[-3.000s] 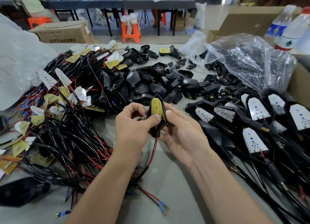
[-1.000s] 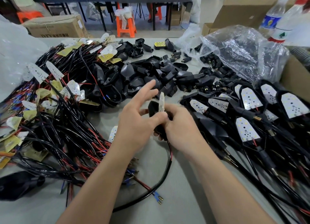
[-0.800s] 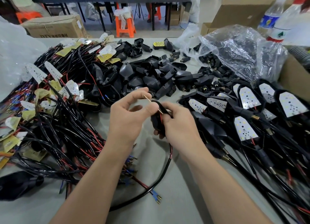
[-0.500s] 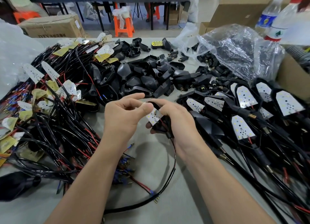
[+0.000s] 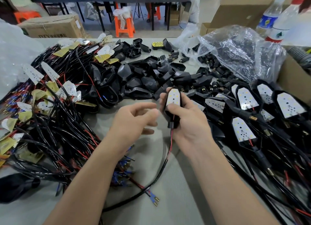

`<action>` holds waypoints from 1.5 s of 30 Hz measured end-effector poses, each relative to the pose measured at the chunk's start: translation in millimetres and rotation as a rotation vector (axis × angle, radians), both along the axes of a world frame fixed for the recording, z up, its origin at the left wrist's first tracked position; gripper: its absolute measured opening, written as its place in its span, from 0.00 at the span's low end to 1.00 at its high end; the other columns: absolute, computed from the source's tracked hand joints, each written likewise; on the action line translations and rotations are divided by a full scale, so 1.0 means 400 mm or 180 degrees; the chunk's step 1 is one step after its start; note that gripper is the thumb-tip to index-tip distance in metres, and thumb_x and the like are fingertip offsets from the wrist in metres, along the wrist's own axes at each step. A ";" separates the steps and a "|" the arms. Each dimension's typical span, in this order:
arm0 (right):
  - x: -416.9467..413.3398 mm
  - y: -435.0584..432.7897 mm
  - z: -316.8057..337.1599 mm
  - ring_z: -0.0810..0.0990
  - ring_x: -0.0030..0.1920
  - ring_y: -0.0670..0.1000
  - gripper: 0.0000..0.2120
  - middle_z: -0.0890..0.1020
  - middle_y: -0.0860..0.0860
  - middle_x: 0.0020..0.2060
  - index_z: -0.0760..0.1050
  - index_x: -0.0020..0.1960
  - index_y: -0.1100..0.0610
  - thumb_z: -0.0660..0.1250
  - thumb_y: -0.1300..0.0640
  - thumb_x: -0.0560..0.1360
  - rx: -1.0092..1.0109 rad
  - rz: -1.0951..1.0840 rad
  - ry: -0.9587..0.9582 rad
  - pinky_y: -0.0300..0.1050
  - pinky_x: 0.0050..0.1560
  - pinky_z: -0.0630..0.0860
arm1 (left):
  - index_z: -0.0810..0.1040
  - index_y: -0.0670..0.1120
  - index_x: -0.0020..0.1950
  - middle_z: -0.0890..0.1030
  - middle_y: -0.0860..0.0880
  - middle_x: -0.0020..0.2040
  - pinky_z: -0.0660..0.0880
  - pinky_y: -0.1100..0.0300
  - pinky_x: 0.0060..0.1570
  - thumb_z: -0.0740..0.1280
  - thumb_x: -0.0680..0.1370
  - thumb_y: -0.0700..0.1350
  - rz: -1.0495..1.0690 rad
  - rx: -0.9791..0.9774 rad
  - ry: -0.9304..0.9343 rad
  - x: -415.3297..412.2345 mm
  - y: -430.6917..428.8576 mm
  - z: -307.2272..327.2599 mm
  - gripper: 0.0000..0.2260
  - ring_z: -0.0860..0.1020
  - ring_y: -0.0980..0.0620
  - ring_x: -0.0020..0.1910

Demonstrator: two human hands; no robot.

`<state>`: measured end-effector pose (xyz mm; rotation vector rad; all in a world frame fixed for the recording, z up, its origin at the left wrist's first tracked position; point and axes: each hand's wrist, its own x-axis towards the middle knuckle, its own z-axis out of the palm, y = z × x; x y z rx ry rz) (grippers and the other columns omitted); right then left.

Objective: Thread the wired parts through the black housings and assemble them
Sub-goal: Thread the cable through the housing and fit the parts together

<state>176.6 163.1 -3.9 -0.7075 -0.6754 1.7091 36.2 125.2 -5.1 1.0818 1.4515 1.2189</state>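
Gripped black housing (image 5: 173, 118) and seated white board (image 5: 173, 97) in right-hand fingers (image 5: 185, 101), left fingers (image 5: 148, 107) loose and empty; seemingly risked unseating board should trailing wire (image 5: 170, 141) snag left-side tangle (image 5: 55, 132).

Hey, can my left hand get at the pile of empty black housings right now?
Probably yes. The left hand is open and holds nothing, and only a strip of bare table seems to lie between it and the pile of housings just beyond.

The fingers (image 5: 144, 106) of the left hand (image 5: 133, 122) are smeared by blur. The black housing (image 5: 172, 119) is largely covered by the right hand (image 5: 190, 127) and white board (image 5: 173, 96). Bottles (image 5: 281, 24) at the worktop's far right corner are blurred.
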 end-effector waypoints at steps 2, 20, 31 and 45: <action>0.011 0.016 0.011 0.80 0.49 0.54 0.18 0.83 0.58 0.49 0.78 0.55 0.62 0.56 0.78 0.78 -0.0045 -0.0312 0.0314 0.48 0.61 0.77 | 0.83 0.49 0.61 0.87 0.43 0.47 0.80 0.62 0.38 0.74 0.78 0.39 -0.0637 -0.0335 0.0132 -0.001 -0.015 0.002 0.13 0.84 0.53 0.39; 0.105 0.027 0.033 0.79 0.38 0.52 0.11 0.82 0.54 0.38 0.77 0.42 0.57 0.68 0.72 0.73 0.0501 -0.0587 -0.1650 0.44 0.36 0.75 | 0.84 0.58 0.58 0.84 0.68 0.45 0.80 0.68 0.52 0.75 0.76 0.38 0.0779 0.1270 0.1788 -0.025 -0.021 -0.006 0.16 0.83 0.68 0.47; 0.117 0.025 0.040 0.83 0.36 0.55 0.07 0.82 0.56 0.35 0.77 0.42 0.61 0.68 0.72 0.74 0.0486 -0.1025 -0.1614 0.65 0.41 0.84 | 0.81 0.63 0.63 0.87 0.62 0.44 0.80 0.66 0.52 0.72 0.77 0.36 -0.0627 0.0702 0.1464 0.010 -0.014 -0.002 0.23 0.85 0.63 0.47; 0.106 0.022 0.032 0.80 0.30 0.52 0.07 0.79 0.58 0.32 0.75 0.36 0.58 0.69 0.68 0.67 0.0585 -0.1190 -0.1933 0.41 0.25 0.72 | 0.87 0.56 0.46 0.86 0.55 0.35 0.80 0.67 0.39 0.76 0.76 0.40 0.0408 0.0564 0.1359 -0.035 -0.020 0.014 0.10 0.85 0.58 0.35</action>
